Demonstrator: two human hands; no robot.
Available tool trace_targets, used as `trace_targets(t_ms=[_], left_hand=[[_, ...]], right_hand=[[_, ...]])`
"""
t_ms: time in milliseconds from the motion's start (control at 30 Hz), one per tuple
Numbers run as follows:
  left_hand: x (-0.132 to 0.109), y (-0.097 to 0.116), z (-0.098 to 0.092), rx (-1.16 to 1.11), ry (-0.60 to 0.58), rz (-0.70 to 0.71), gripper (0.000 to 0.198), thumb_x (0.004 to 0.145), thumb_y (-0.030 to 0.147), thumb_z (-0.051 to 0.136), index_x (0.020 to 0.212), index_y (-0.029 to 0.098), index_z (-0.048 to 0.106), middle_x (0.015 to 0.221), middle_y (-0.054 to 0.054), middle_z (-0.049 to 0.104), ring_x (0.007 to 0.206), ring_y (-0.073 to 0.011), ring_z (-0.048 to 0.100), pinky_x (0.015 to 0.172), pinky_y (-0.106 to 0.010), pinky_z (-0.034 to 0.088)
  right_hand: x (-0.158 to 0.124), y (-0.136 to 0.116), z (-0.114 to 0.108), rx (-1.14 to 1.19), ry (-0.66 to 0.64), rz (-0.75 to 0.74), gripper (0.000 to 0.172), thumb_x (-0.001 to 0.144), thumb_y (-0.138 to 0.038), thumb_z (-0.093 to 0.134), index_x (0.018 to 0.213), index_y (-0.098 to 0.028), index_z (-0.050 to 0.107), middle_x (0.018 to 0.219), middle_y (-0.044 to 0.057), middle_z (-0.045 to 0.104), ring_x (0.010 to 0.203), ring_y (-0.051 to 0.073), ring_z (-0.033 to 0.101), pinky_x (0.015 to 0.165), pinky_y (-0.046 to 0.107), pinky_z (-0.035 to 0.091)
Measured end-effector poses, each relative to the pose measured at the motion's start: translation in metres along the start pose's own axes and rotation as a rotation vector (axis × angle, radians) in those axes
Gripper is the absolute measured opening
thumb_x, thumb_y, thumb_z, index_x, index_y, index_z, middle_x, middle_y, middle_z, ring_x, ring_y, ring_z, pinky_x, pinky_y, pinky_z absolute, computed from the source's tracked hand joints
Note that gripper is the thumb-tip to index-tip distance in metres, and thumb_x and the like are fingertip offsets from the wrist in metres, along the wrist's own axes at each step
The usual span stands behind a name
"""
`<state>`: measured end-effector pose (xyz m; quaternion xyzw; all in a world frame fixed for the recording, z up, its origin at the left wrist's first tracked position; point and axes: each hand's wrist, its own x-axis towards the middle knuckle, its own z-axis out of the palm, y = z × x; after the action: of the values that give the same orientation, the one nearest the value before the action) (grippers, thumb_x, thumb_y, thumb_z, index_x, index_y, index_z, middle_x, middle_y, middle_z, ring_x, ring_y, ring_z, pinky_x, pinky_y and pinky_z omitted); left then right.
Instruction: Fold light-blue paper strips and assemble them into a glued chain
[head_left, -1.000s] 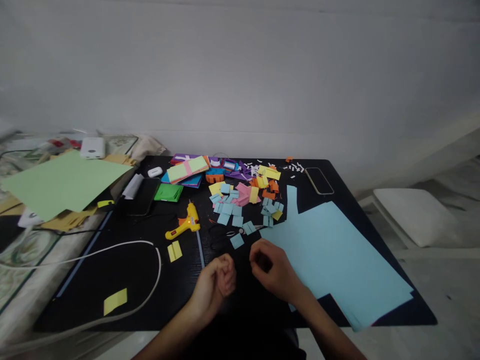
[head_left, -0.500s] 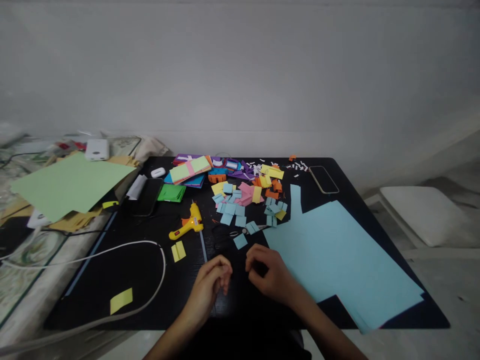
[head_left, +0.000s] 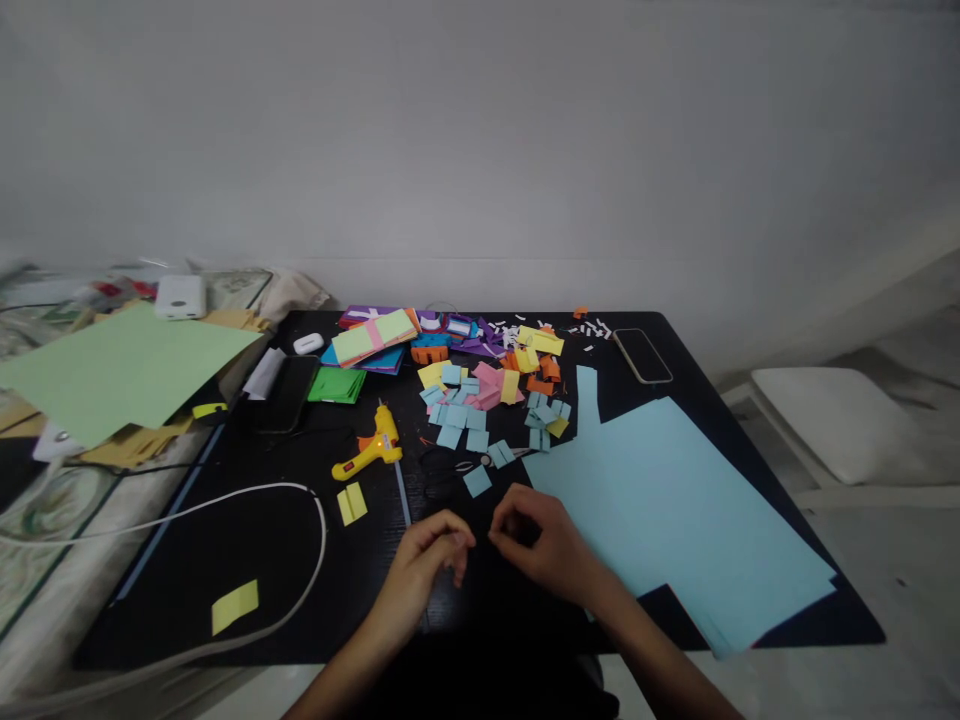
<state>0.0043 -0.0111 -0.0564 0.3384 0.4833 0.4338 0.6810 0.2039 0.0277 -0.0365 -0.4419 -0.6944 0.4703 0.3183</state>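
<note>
Over the near middle of the black table point(head_left: 247, 540), my left hand point(head_left: 424, 565) and my right hand point(head_left: 536, 545) meet fingertip to fingertip. Both have their fingers pinched together; anything between them is too small and dark to make out. Just beyond them lie a small light-blue paper square point(head_left: 477, 481) and black scissors point(head_left: 450, 468). A large light-blue sheet point(head_left: 667, 510) lies under and right of my right wrist.
A yellow glue gun point(head_left: 371, 450) rests left of the scissors, with its white cord point(head_left: 225, 500) looping leftward. A heap of small coloured paper pieces point(head_left: 487, 395) fills the table's far middle. A phone point(head_left: 642, 356) lies far right, a green sheet point(head_left: 127, 370) far left.
My left hand has loosened from a fist into a pinch and edged toward the right hand. My right hand has shifted slightly left. The view has swayed a little.
</note>
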Motion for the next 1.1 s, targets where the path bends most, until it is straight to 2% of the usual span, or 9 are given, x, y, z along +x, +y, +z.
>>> trace_targets(t_ms=[333,500,600,667,733,800,867,967,1100], left_hand=[[0.003,0.007,-0.008,0.209,-0.007,0.084,0.025,0.087,0.041,0.072,0.081,0.017,0.075,0.059,0.0,0.062,0.058,-0.0161,0.057,0.062,-0.026,0.042],[0.001,-0.003,-0.009,0.387,0.022,0.123,0.019,0.091,0.036,0.072,0.084,0.019,0.076,0.068,-0.002,0.066,0.065,-0.0177,0.058,0.065,-0.027,0.04],[-0.002,-0.009,-0.005,0.551,-0.044,0.184,0.013,0.094,0.027,0.069,0.087,0.021,0.079,0.081,-0.005,0.072,0.077,-0.021,0.062,0.073,-0.028,0.042],[-0.004,-0.013,-0.002,0.596,-0.094,0.234,0.013,0.095,0.024,0.069,0.089,0.023,0.08,0.086,-0.007,0.073,0.084,-0.0237,0.063,0.079,-0.031,0.043],[-0.006,-0.017,-0.001,0.603,-0.133,0.282,0.014,0.095,0.022,0.068,0.092,0.025,0.081,0.088,-0.008,0.072,0.088,-0.0262,0.061,0.085,-0.033,0.042],[-0.009,-0.021,0.0,0.632,-0.18,0.317,0.016,0.097,0.022,0.066,0.099,0.027,0.082,0.094,-0.01,0.072,0.095,-0.0288,0.06,0.09,-0.037,0.042],[-0.011,-0.025,0.0,0.695,-0.223,0.335,0.02,0.098,0.023,0.064,0.107,0.028,0.081,0.107,-0.012,0.072,0.105,-0.0315,0.059,0.099,-0.042,0.041],[-0.013,-0.029,0.001,0.735,-0.248,0.349,0.022,0.096,0.023,0.064,0.112,0.029,0.079,0.124,-0.013,0.07,0.119,-0.0356,0.056,0.109,-0.051,0.036],[-0.012,-0.03,0.003,0.624,-0.247,0.309,0.02,0.093,0.026,0.068,0.109,0.029,0.08,0.129,-0.013,0.068,0.128,-0.0388,0.051,0.118,-0.059,0.028]], right_hand=[[-0.002,0.004,-0.008,0.006,-0.02,-0.091,0.027,0.082,-0.002,0.055,0.083,-0.022,0.073,0.084,0.001,0.074,0.078,0.015,0.07,0.074,0.027,0.052],[-0.009,0.005,-0.022,-0.02,0.024,-0.049,0.02,0.082,-0.006,0.062,0.081,-0.022,0.073,0.084,0.001,0.072,0.075,0.015,0.068,0.071,0.027,0.053],[-0.01,0.011,-0.038,-0.082,0.054,0.017,0.014,0.086,-0.013,0.063,0.079,-0.023,0.071,0.083,0.001,0.072,0.074,0.016,0.068,0.07,0.028,0.055],[-0.011,0.018,-0.054,-0.198,0.118,0.082,0.012,0.091,-0.021,0.063,0.086,-0.023,0.074,0.088,0.004,0.075,0.081,0.02,0.072,0.079,0.034,0.06],[-0.014,0.029,-0.069,-0.359,0.111,0.161,0.015,0.092,-0.032,0.07,0.103,-0.025,0.078,0.108,0.008,0.079,0.103,0.028,0.075,0.097,0.047,0.059],[-0.019,0.041,-0.081,-0.485,0.027,0.197,0.059,0.08,-0.039,0.085,0.136,-0.029,0.07,0.152,0.011,0.061,0.142,0.039,0.057,0.117,0.057,0.048],[-0.026,0.052,-0.086,-0.595,-0.076,0.246,0.1,0.066,-0.041,0.095,0.156,-0.031,0.053,0.173,0.011,0.034,0.16,0.046,0.026,0.124,0.065,0.037],[-0.035,0.064,-0.084,-0.656,-0.165,0.236,0.1,0.079,-0.049,0.088,0.165,-0.032,0.039,0.178,0.009,0.019,0.164,0.041,0.012,0.13,0.065,0.025],[-0.041,0.073,-0.076,-0.685,-0.095,0.124,0.07,0.099,-0.048,0.069,0.162,-0.034,0.044,0.175,0.008,0.029,0.163,0.037,0.017,0.129,0.065,0.027]])
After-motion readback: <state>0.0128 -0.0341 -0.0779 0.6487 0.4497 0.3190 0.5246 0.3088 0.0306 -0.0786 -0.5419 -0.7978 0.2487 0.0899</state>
